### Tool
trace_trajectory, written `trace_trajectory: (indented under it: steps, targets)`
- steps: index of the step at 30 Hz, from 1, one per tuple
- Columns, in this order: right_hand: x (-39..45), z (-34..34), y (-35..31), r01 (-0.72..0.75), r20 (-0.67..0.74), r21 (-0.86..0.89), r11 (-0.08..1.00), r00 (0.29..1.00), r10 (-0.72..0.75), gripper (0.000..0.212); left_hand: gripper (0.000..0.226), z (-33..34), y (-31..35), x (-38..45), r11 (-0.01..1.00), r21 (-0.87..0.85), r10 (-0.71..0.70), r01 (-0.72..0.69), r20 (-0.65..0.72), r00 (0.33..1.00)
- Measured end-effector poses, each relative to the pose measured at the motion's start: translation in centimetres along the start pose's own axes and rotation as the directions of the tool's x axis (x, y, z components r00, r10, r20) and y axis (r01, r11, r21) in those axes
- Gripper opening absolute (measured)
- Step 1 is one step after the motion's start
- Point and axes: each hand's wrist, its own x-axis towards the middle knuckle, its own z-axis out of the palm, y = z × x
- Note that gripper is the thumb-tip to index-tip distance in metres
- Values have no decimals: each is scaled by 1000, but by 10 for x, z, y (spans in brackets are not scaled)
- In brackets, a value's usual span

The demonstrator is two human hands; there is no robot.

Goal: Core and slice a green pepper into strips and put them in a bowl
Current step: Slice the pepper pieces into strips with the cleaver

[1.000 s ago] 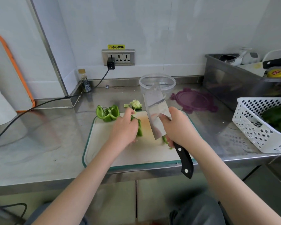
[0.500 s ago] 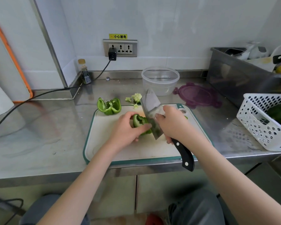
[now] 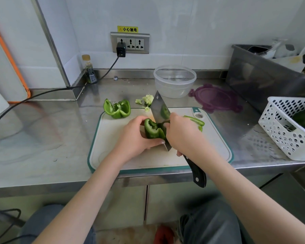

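On the white cutting board (image 3: 209,152) my left hand (image 3: 136,140) grips a green pepper piece (image 3: 152,129), hollow side up. My right hand (image 3: 183,136) is closed on the black handle of a cleaver (image 3: 159,111), whose blade stands against the right side of that piece. Another pepper piece (image 3: 195,120) lies behind my right hand. A second pepper half (image 3: 117,110) rests at the board's far left corner. The pale core (image 3: 147,100) lies just beyond the board. A clear plastic bowl (image 3: 174,81) stands empty behind it.
A purple lid (image 3: 217,97) lies right of the bowl. A white perforated basket (image 3: 289,127) with greens sits at the right edge. A steel tub (image 3: 264,74) stands at back right. A small bottle (image 3: 90,70) and a black cable (image 3: 42,94) are at back left.
The cleaver has come down from a raised position until its blade meets the pepper piece. My left hand turned the piece hollow side up and holds it in place.
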Motion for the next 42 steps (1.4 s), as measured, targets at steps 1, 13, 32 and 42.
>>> trace_trajectory:
  steps: [1, 13, 32, 42]
  targets:
    - [-1, -1, -2, 6, -6, -5, 1000, 1000, -6, 8, 68, 0, 0, 0, 1000, 0, 2, -2, 0, 1000]
    - [12, -4, -17, 49, -5, -28, 998, 999, -50, 8, 68, 0, 0, 0, 996, -66, 54, -57, -44, 998]
    - [-2, -32, 10, 16, 24, 176, 984, 999, -20, 22, 49, 1, 3, -2, 974, -228, -6, 15, 40, 999]
    - [2, -17, -2, -87, 89, 48, 995, 993, 82, 11, 47, 2, -1, 0, 986, -166, 6, 0, 38, 999]
